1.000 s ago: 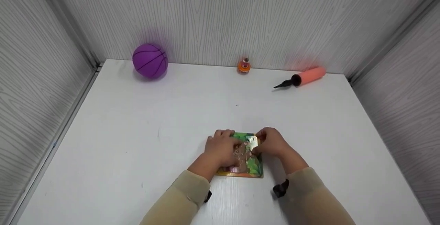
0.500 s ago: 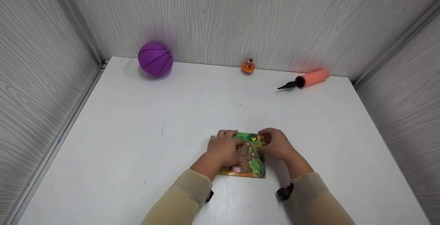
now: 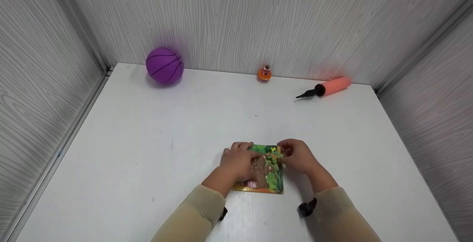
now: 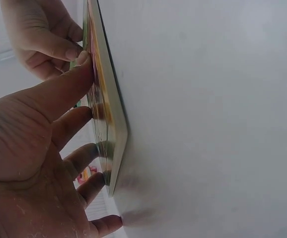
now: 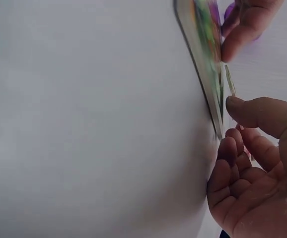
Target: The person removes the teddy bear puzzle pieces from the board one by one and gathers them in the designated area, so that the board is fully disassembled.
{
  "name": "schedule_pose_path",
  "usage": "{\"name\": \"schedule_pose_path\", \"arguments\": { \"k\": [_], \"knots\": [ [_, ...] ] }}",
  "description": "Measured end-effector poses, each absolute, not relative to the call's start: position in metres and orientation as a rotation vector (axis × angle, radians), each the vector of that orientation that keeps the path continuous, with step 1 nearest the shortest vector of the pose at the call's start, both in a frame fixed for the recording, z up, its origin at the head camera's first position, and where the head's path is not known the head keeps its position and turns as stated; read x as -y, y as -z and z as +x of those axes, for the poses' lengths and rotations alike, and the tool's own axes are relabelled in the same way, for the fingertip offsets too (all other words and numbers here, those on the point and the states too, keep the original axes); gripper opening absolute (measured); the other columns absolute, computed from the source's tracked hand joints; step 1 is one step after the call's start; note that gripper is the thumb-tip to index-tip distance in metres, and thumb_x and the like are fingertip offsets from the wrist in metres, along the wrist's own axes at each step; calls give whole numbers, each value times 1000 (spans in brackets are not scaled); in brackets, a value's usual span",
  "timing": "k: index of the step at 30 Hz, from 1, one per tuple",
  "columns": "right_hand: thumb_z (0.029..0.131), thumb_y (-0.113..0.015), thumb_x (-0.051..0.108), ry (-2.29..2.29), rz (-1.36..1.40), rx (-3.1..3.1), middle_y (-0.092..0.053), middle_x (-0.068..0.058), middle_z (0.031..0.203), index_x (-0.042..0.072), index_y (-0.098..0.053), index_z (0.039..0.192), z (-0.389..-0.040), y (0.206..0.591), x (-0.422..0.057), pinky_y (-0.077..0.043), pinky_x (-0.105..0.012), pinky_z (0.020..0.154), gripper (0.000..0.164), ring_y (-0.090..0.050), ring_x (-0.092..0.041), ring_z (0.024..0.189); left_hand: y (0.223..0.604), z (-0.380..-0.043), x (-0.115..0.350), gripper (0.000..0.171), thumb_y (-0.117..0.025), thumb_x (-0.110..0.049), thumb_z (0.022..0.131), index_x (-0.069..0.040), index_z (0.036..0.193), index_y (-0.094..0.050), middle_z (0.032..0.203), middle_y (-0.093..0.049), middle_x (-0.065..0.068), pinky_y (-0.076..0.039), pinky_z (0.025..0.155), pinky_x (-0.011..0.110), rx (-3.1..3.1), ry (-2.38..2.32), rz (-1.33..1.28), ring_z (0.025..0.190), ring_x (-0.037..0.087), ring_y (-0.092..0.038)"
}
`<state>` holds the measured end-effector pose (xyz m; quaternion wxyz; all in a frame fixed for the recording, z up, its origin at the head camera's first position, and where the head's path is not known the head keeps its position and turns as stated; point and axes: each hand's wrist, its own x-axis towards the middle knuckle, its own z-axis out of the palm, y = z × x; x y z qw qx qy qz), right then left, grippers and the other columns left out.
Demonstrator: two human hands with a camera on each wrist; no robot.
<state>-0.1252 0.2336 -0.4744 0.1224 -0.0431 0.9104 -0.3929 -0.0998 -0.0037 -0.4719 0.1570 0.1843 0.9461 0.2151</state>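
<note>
Rested the left hand (image 3: 238, 162) palm down across the left part of a jigsaw puzzle board (image 3: 258, 190), with fingers spread; touched the board with thumb and several fingertips, and reached just beyond its edge with the little finger. Pinched a thin puzzle piece (image 5: 231, 82) between thumb and fingers of the right hand (image 3: 298, 157), at the board's right side, with the remaining fingers curled inward. Held the piece edge-on to the right wrist camera, just above the board and apart from its face. Had a small gap between the two hands.

Lay flat, as to the board, on the near part of a white table (image 3: 184, 131), slightly right of centre; bore brown and green artwork, a pink patch and an orange near border. Wore beige sleeves (image 3: 190, 212) on both forearms, with a black device (image 3: 307, 208) at the right wrist and a similar one, partly hidden, at the left.

Included along the far edge, from left to right: a purple basketball (image 3: 164, 65), a small orange toy figure (image 3: 264, 74) and a hand pump (image 3: 329, 87) with salmon barrel and black nozzle, pointing left and slightly near. Bounded the table with pale wood-grain panels (image 3: 221, 20) at left, far side and right.
</note>
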Motion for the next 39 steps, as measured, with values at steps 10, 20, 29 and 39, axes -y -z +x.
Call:
{"name": "schedule_pose_path", "arguments": {
  "k": [10,20,29,39],
  "knots": [
    [85,-81,0,1134,-169,-2728,-71,-14,108,-5,-70,130,-133,469,-271,-53,-38,78,46,-66,-26,94,475,-96,7,58,-85,-39,89,-31,143,-68,166,-41,2,-36,114,56,-2713,-641,516,151,32,-33],
    [93,-77,5,1070,-26,-2732,-69,-21,116,-1,-65,141,-154,468,-292,-55,-42,82,50,-67,-36,106,480,-98,5,60,-85,-38,89,-32,145,-66,167,-40,0,-35,113,54,-2702,-644,504,151,30,-32],
    [97,-75,9,1015,139,-2669,-65,-15,112,4,-60,148,-168,477,-294,-51,-31,69,54,-58,-23,88,481,-97,4,59,-86,-40,88,-34,143,-68,167,-40,-1,-36,111,51,-2711,-643,515,151,30,-33],
    [97,-74,13,849,122,-2670,-63,-20,119,4,-60,147,-178,467,-284,-49,-34,74,52,-56,-26,92,477,-99,4,62,-86,-41,88,-32,146,-65,167,-39,-1,-36,113,52,-2715,-634,510,151,29,-32]
  ]
}}
